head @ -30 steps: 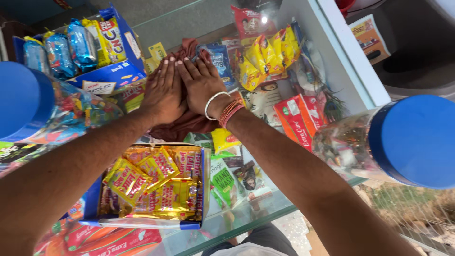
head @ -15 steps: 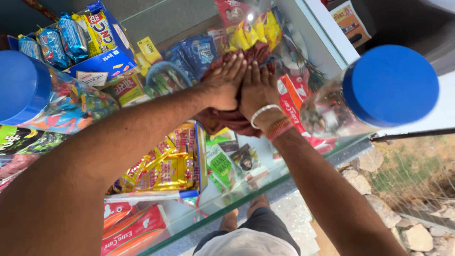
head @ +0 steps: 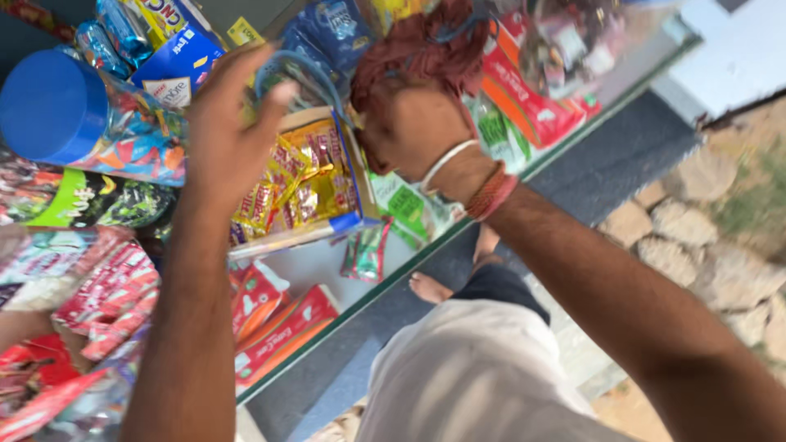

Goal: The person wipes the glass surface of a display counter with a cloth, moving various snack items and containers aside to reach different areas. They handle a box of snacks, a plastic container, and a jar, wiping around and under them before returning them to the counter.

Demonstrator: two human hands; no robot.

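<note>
Head view: snack-crowded glass counter (head: 327,270), stony ground (head: 696,221).

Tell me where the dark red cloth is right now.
The dark red cloth is bunched in the right hand, top centre of the head view, above the glass counter.

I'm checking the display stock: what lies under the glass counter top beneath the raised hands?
Under the glass counter top: an open box of yellow snack packets and red packets. The left hand and right hand, gripping a maroon cloth, cover the rest.
</note>
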